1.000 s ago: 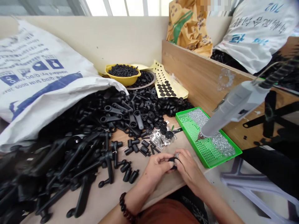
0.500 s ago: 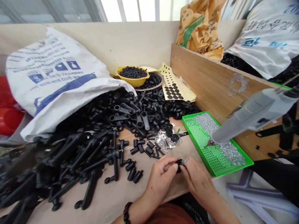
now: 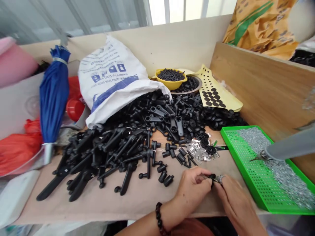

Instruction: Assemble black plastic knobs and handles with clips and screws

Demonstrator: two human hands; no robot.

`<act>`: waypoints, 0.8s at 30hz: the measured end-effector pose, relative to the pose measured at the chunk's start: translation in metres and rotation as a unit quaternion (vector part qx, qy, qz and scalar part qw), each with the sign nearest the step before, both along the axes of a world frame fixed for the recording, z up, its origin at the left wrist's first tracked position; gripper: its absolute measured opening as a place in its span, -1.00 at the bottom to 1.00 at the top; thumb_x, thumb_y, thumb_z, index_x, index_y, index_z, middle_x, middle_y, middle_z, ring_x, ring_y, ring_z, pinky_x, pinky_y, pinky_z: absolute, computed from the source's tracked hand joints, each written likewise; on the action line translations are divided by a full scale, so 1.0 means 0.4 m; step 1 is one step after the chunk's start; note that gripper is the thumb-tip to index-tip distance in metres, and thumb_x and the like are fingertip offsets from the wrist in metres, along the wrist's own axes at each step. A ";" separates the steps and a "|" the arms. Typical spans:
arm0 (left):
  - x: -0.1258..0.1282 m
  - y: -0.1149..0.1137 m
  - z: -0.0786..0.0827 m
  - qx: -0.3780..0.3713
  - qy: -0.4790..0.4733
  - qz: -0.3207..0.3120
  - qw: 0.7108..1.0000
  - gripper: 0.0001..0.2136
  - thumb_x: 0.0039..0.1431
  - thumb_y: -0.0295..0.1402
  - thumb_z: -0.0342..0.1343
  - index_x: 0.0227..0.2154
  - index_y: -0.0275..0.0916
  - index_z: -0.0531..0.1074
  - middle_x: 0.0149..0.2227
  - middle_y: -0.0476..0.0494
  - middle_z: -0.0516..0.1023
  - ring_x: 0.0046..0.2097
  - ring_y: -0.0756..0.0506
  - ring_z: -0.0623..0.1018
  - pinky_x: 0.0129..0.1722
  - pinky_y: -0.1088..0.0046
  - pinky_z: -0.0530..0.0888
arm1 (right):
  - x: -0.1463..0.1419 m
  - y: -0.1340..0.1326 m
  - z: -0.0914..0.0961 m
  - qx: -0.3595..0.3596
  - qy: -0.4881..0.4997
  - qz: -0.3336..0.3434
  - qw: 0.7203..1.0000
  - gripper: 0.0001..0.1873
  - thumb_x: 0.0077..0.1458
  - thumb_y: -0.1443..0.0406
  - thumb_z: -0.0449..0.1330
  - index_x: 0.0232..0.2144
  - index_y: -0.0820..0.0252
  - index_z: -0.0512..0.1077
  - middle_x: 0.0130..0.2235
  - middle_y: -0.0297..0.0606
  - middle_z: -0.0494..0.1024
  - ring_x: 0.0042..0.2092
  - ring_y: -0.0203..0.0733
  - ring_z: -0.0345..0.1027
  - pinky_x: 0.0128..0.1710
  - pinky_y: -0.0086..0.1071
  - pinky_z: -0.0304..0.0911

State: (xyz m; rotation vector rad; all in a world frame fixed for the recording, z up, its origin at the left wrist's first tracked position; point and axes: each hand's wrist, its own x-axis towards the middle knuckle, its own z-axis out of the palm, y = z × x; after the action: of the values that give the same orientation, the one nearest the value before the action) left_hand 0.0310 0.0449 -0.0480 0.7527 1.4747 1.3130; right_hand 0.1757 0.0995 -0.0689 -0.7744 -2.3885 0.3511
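Here, over the surface (image 3: 93,206) near its front edge and toward the right corner, the left hand (image 3: 193,188) and right hand (image 3: 235,196) are together, fingertips clamped on one small black part (image 3: 212,179), most of it hidden by the fingers! Just to the right, a green tray (image 3: 246,157) takes the front right corner, silvery metal bits (image 3: 291,185) heaped along its right side, the tip of a grey tool (image 3: 290,146) poised over it. Beyond the hands lies a scatter of metal clips (image 3: 197,150), and to their left, short black cylinders (image 3: 168,180). And what a heap of black levers (image 3: 108,147), spreading from a white sack (image 3: 113,72) near the back edge toward the front left corner
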 end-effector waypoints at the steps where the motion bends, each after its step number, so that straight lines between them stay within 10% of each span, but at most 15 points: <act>1: -0.003 -0.003 0.004 0.012 0.015 -0.002 1.000 -0.80 -0.10 -0.43 0.14 -0.35 -0.32 0.55 -0.45 -0.08 0.44 -0.47 0.02 0.34 -0.48 0.52 0.27 | -0.002 -0.001 -0.001 -0.006 0.006 0.008 1.000 -0.77 0.30 0.27 -0.12 -0.40 0.12 0.24 -0.46 -0.28 0.32 -0.41 -0.14 0.22 -0.39 -0.30 0.11; 11: -0.043 -0.037 0.031 0.018 0.117 -0.032 0.992 -0.78 0.01 -0.48 0.03 -0.32 -0.32 0.55 -0.48 -0.05 0.42 -0.46 0.00 0.35 -0.48 0.52 0.28 | -0.046 0.009 -0.022 0.033 -0.021 0.072 0.997 -0.80 0.26 0.34 -0.06 -0.44 0.11 0.20 -0.50 -0.35 0.32 -0.45 -0.19 0.23 -0.37 -0.31 0.08; 16: -0.109 -0.083 0.082 0.044 0.225 -0.091 0.969 -0.66 0.12 -0.36 0.06 -0.04 -0.32 0.45 -0.28 -0.17 0.50 -0.36 -0.07 0.45 -0.36 0.46 0.41 | -0.064 -0.005 0.014 -0.072 0.012 0.084 0.994 -0.75 0.30 0.31 -0.11 -0.46 0.10 0.15 -0.51 -0.38 0.30 -0.46 -0.22 0.22 -0.41 -0.34 0.11; 24: -0.204 -0.174 0.092 -0.056 0.656 -0.137 0.740 -0.89 0.06 -0.50 0.09 -0.33 -0.31 0.47 -0.03 -0.35 0.42 -0.01 -0.36 0.34 -0.11 -0.01 0.38 | -0.053 -0.010 0.022 -0.161 0.037 0.041 0.985 -0.71 0.31 0.25 -0.10 -0.49 0.09 0.16 -0.51 -0.36 0.30 -0.45 -0.21 0.22 -0.45 -0.36 0.14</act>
State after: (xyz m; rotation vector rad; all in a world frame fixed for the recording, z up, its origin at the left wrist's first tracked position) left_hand -0.0506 -0.0246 -0.0110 1.9409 2.3045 0.2907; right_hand 0.1545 0.0956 -0.0601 -0.7881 -2.3273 0.8013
